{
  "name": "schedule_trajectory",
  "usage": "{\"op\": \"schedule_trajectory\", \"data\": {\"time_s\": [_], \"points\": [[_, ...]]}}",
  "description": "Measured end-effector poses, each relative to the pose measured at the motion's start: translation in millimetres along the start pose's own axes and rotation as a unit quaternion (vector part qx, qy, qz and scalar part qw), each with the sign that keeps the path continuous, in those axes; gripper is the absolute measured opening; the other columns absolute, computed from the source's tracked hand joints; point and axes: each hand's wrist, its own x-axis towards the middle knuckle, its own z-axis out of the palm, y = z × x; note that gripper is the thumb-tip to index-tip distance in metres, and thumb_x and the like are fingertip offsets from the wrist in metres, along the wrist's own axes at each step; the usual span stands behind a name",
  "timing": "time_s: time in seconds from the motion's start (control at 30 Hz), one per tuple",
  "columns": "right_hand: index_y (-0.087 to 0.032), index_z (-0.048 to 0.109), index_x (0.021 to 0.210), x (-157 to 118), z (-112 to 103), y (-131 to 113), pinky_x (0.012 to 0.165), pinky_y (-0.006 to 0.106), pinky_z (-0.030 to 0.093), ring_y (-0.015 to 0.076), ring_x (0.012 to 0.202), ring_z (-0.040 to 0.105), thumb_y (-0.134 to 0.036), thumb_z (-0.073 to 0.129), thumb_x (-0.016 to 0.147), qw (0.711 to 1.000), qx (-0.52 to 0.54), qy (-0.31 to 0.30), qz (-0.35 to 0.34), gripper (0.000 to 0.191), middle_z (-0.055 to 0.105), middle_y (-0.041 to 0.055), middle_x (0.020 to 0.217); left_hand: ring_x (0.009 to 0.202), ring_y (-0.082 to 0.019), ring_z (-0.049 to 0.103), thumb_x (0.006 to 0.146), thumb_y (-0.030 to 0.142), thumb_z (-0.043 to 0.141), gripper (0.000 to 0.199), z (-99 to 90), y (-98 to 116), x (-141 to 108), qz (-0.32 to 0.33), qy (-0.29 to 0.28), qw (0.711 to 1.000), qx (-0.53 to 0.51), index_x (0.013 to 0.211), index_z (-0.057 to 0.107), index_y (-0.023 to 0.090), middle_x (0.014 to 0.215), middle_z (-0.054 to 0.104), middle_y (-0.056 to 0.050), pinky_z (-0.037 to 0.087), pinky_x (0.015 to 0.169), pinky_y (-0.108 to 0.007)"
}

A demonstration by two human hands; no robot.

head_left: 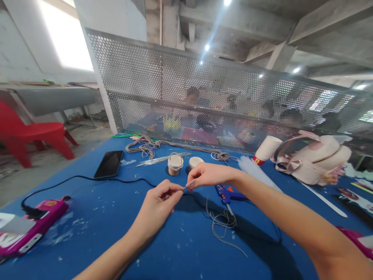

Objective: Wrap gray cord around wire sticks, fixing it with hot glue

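Note:
Above the blue table, my left hand pinches one end of a short thin grey piece, possibly cord. The fingers of my right hand close on its other end, so the hands nearly meet. Just beyond them stand a small paper-wrapped cup with a cord round its top and a second pale cup, partly hidden by my right hand. A blue glue gun lies under my right forearm, with a loose tangle of grey cord at its nozzle.
A phone, grey cord bundles and thin wires lie toward the back. A black cable crosses to a pink power strip. Stacked paper cups and a pink bag are at right, before a perforated metal screen.

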Motion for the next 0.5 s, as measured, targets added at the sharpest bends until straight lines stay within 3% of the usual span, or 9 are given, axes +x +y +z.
{"op": "schedule_trajectory", "data": {"time_s": [0.13, 0.3, 0.5], "points": [[-0.014, 0.064, 0.071, -3, 24, 14, 0.043, 0.022, 0.02, 0.0052, 0.045, 0.029, -0.033, 0.06, 0.076, 0.981, 0.188, 0.039, 0.019, 0.021, 0.042, -0.0074, 0.052, 0.038, -0.008, 0.04, 0.069, 0.033, 0.064, 0.019, 5.6, -2, 0, -0.114, 0.029, 0.987, -0.113, 0.077, 0.067, 0.016, 0.04, 0.046, 0.007, 0.03, 0.038, -0.019], [-0.013, 0.061, 0.067, -4, 48, 21, 0.041, 0.021, 0.016, 0.0043, 0.042, 0.026, -0.038, 0.066, 0.071, 0.937, 0.339, 0.078, 0.029, 0.025, 0.037, -0.0092, 0.046, 0.038, -0.007, 0.04, 0.065, 0.033, 0.069, 0.024, 8.7, 0, 0, -0.148, 0.039, 0.964, -0.217, 0.079, 0.065, 0.013, 0.042, 0.051, 0.005, 0.031, 0.037, -0.018], [-0.013, 0.059, 0.065, -1, 61, 32, 0.039, 0.021, 0.01, 0.0026, 0.038, 0.022, -0.038, 0.067, 0.068, 0.899, 0.426, 0.09, 0.044, 0.026, 0.035, -0.01, 0.046, 0.039, -0.006, 0.045, 0.066, 0.03, 0.07, 0.021, 9.5, 0, 2, -0.167, 0.028, 0.95, -0.263, 0.076, 0.065, 0.011, 0.049, 0.06, 0.0, 0.034, 0.039, -0.017]]}}
